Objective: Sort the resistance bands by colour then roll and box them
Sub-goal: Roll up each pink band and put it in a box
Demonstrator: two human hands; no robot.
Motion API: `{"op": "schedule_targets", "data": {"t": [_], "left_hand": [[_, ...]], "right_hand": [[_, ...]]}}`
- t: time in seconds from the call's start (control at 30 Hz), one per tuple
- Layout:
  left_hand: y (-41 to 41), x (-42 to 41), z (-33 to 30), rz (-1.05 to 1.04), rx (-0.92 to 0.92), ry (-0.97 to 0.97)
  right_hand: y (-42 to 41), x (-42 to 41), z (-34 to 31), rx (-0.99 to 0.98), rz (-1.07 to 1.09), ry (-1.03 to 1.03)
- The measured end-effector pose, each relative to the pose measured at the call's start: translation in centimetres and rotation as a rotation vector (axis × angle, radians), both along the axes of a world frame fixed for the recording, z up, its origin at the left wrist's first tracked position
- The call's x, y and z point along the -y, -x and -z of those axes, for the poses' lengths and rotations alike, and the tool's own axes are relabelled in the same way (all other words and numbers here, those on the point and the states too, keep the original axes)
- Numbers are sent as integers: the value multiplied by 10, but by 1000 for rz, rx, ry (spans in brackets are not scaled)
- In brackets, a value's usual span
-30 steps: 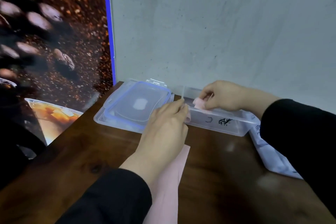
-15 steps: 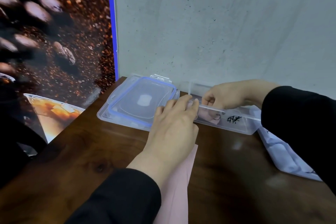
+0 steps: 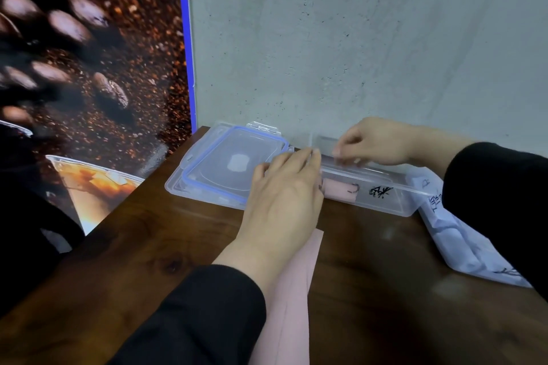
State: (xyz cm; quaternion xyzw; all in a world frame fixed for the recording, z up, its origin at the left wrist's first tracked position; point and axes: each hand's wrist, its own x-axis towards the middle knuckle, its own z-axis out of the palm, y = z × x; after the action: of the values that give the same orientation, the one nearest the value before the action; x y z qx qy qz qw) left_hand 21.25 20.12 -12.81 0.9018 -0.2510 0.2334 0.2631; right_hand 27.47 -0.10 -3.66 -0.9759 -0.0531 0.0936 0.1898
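So we've got our left hand (image 3: 284, 187) resting with fairly straight fingers against the near left end of the clear box (image 3: 385, 201), touching its rim, not curled round anything. Our right hand (image 3: 376, 142) hovers over the back rim, fingers loosely curled and empty. The rolled pink band (image 3: 341, 191) lies inside the box's left end; a flat pink band (image 3: 296, 290) lies on the table (image 3: 148, 261) under our left wrist.

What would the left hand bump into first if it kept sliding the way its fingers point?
The left hand points away toward the wall, fingertips already at the clear box near its left end. Going on, it would probably push that box first, then reach the grey wall. Depth is hard to judge.
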Motion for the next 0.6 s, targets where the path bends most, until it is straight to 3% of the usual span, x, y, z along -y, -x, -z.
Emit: {"op": "schedule_targets", "data": {"t": [0.13,0.27,0.33,0.43,0.5,0.6], "left_hand": [[6,-11,-17,-61,57,287],[22,-29,-52,-125,-166,521],[35,-40,-60,-130,-240,494],[59,-57,-47,-134,-346,281],[75,-67,-28,-159,-327,167],[89,-78,-8,-139,-293,151]], "right_hand": [[54,-25,-4,481,141,-452],[126,-68,33,432,158,-539],[142,-81,65,396,172,-470],[145,-94,99,448,180,-407],[136,-98,110,474,220,-381],[119,-101,116,412,252,-283]]}}
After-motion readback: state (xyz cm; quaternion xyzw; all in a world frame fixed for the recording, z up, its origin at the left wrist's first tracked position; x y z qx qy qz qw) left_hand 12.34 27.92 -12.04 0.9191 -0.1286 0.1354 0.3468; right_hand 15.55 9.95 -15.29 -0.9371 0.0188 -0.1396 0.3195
